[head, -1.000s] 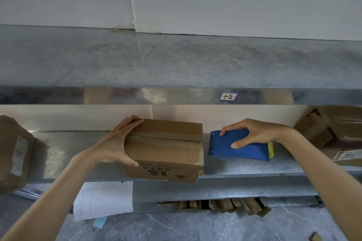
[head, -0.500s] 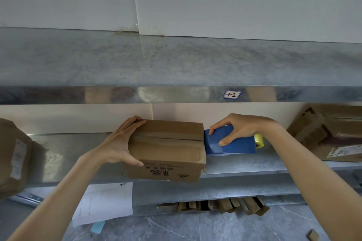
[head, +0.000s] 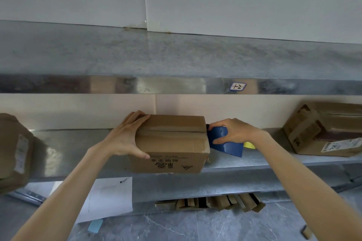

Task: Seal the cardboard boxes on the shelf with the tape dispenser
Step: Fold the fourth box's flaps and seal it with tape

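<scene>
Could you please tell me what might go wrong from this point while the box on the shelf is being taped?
1. The cardboard box sits at the front edge of the shelf, and only the left grip steadies its left end; a push from the tape dispenser could slide it off.
2. The right grip holds the dispenser tilted at the box's right end, below the top seam; the tape may start crooked and miss the seam.
</scene>
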A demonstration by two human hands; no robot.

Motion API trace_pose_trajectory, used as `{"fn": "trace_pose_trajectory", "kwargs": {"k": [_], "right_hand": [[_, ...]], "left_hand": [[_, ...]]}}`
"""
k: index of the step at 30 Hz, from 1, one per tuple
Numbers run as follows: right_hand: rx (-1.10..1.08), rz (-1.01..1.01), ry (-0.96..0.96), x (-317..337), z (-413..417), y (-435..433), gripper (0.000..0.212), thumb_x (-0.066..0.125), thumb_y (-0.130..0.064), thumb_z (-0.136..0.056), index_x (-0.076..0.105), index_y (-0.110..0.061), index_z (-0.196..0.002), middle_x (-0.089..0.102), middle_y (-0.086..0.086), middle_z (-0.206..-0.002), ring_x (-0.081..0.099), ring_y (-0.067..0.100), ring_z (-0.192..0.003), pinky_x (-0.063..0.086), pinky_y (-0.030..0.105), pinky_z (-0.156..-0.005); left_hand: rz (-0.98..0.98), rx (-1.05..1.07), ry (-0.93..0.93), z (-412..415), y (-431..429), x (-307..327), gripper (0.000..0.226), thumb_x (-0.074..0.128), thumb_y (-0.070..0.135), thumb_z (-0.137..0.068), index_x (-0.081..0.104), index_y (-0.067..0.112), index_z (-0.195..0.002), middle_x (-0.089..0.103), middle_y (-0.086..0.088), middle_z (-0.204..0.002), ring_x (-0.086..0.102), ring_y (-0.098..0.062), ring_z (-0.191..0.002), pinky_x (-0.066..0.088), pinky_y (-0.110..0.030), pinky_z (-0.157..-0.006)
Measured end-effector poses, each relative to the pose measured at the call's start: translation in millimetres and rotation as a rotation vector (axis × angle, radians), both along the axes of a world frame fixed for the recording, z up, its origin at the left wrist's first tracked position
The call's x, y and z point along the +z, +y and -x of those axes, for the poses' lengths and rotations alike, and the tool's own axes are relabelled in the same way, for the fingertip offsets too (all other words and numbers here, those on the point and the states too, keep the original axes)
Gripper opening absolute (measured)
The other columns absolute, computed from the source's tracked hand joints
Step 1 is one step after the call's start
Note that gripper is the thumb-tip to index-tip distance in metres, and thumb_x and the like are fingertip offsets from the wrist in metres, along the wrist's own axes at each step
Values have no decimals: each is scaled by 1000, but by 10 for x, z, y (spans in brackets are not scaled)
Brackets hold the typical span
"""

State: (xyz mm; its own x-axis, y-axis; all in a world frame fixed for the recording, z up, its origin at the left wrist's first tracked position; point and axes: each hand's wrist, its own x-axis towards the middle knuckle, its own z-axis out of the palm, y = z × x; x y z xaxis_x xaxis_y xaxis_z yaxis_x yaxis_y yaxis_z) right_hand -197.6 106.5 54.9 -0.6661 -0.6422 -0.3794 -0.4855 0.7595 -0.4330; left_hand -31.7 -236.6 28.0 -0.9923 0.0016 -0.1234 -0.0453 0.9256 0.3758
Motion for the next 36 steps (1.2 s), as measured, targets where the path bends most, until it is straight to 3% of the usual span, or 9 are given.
{"fn": "trace_pose_trajectory", "kwargs": {"k": [3, 7, 13, 17, 22, 26, 31, 36], "right_hand": [[-119, 24, 30, -176, 18, 42, 44, 70, -49, -86, 53, -46, -127, 62, -5, -124, 61, 21, -97, 54, 35, -81], [-191, 64, -27, -448, -33, 51, 52, 65, -28, -87, 41, -54, -125, 61, 1, -122, 62, 24, -93, 55, 39, -80], [-229, 115, -15, -904, -188, -124, 60, 58, -24, -98, 28, -41, -146, 58, 12, -131, 59, 33, -105, 52, 41, -88], [-271, 75, 38, -1096, -221, -240, 65, 54, -26, -101, 18, -36, -153, 65, 19, -121, 64, 34, -95, 52, 36, -77], [-292, 30, 132, -1274, -284, -288, 68, 51, -32, -101, 9, -43, -154, 70, 16, -109, 67, 32, -85, 56, 43, -74], [-321, 52, 194, -1297, -300, -308, 76, 53, -31, -101, 2, -45, -155, 70, 16, -109, 67, 32, -83, 52, 35, -60], [-313, -47, 242, -1274, -294, -334, 84, 51, -33, -98, -11, -52, -151, 63, 4, -73, 60, 21, -56, 47, 30, -43], [-283, -50, 195, -1218, -304, -283, 83, 52, -44, -97, -12, -53, -150, 68, 6, -85, 63, 20, -65, 58, 38, -57]], "left_hand": [[9, 37, 59, -35, -38, -7, 133, 84, 68, -50, 16, 28, -157, 13, 10, -156, 9, -14, -147, 30, -38, -117], [24, 85, 76, -105, -191, -31, 134, 82, 71, -45, 21, 26, -156, 19, 9, -152, 14, -15, -145, 32, -39, -117], [-57, 113, 42, -159, -229, -58, 136, 81, 72, -43, 18, 31, -157, 12, 12, -158, 6, -14, -149, 29, -43, -119], [-70, 117, 66, -163, -229, -63, 134, 88, 64, -46, 20, 31, -157, 12, 13, -158, 8, -10, -148, 28, -37, -118], [-70, 119, 47, -166, -231, -63, 138, 81, 72, -42, 17, 33, -157, 9, 14, -160, 4, -10, -150, 29, -41, -119], [-95, 115, 59, -170, -231, -66, 135, 87, 66, -45, 18, 33, -157, 9, 16, -160, 4, -6, -149, 29, -39, -118], [-102, 106, 57, -171, -230, -68, 134, 91, 60, -48, 18, 34, -157, 8, 15, -161, 3, -6, -149, 23, -36, -120], [-139, 103, 70, -173, -243, -101, 134, 91, 62, -46, 19, 34, -157, 8, 18, -160, 5, -4, -149, 24, -38, -121]]}}
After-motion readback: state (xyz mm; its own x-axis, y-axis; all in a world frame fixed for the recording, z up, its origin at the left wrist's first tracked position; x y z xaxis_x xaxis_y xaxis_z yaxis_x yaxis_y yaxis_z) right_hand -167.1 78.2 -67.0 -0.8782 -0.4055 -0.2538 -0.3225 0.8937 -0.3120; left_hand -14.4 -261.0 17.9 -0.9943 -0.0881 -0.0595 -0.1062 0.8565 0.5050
